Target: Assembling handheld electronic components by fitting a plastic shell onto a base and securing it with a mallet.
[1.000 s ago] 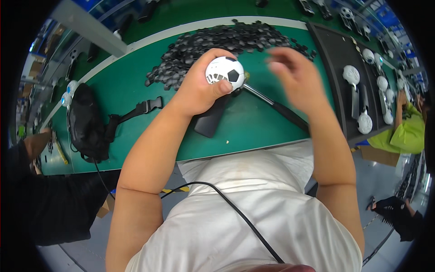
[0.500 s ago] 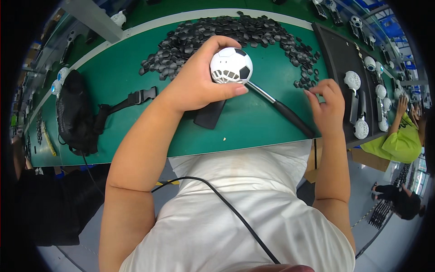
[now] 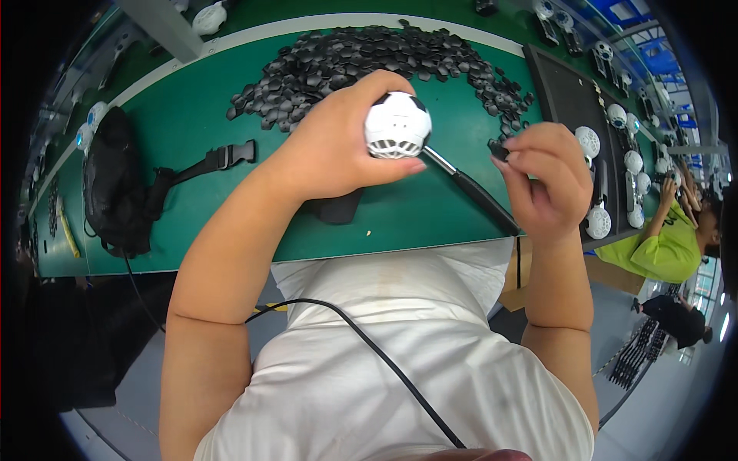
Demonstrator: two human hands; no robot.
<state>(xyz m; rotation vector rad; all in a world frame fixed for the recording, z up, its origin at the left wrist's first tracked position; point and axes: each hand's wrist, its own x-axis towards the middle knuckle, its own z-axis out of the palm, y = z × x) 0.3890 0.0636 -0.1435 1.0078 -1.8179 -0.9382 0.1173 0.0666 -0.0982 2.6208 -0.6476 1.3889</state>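
Note:
My left hand (image 3: 332, 146) is wrapped round a white soccer-ball-shaped device (image 3: 398, 124) with black patches and slotted vents, held above the green table. Below the ball a flat black part (image 3: 340, 209) shows; whether it is joined to the ball cannot be made out. To the right, the thumb and fingers of my right hand (image 3: 550, 173) pinch a small black pentagon piece (image 3: 499, 149). A wide heap of similar black pieces (image 3: 338, 69) spreads over the far side of the table. Between my hands lies a tool with a metal shaft and black handle (image 3: 484, 197).
A black bag (image 3: 119, 184) with a strap and buckle (image 3: 231, 156) sits at the left. On the right, a dark tray (image 3: 565, 92) holds several white ball-headed devices (image 3: 598, 222). A person in a yellow-green shirt (image 3: 667, 246) works beyond it. A black cable crosses my shirt.
My right hand has lifted slightly from the edge of the heap and moved left, with a black pentagon piece now visible in its fingers. The ball in my left hand has turned, its vents facing nearer me.

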